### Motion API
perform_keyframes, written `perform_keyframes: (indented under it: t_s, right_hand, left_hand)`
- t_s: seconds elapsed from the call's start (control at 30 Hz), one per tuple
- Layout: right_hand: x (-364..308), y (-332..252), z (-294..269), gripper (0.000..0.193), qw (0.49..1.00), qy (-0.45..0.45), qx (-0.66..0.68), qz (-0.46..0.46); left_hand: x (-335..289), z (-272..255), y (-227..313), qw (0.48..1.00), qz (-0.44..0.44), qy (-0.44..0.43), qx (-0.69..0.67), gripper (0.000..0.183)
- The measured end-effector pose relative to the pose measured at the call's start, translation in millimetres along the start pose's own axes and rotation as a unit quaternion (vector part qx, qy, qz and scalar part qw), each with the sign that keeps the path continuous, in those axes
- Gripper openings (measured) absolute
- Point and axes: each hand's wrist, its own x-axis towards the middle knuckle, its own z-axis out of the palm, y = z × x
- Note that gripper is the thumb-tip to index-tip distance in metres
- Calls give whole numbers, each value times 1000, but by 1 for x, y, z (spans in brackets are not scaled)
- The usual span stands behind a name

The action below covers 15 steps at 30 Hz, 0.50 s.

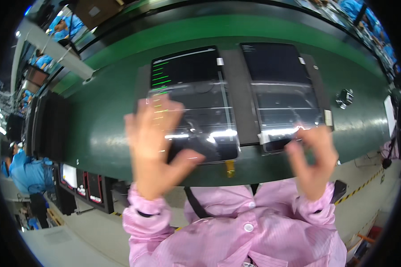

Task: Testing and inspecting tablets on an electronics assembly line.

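Two flat black tablet-sized display panels lie side by side, their lower parts under clear, glossy film. Green lines run along the left edge of the left panel [189, 66], and a yellow ribbon tab [230, 168] sticks out below it. My left hand [153, 142], slightly blurred, is open with fingers spread over that panel's left side; whether it presses down I cannot tell. At the lower right of the right panel [276, 64], my right hand [316, 153] pinches the clear film [285, 115] between thumb and forefinger. Creases and glare show in the film near those fingertips.
Dark grey mats [243, 98] lie under the panels on the green worktable [102, 120]. A small metallic part [344, 98] sits at the right. Black stacked trays [49, 127] stand at the left end. People in blue work farther off, one [29, 171] at left.
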Motion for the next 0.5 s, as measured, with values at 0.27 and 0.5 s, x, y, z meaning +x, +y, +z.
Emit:
perform_keyframes:
  t_s: [0.27,0.5]
  right_hand:
    - [-18,107,-42,40,970,48,-6,239]
    - [-28,122,-71,37,958,107,-30,266]
  left_hand:
    - [-6,33,-75,854,-269,47,-444,73]
    - [3,48,-39,948,-202,19,-246,73]
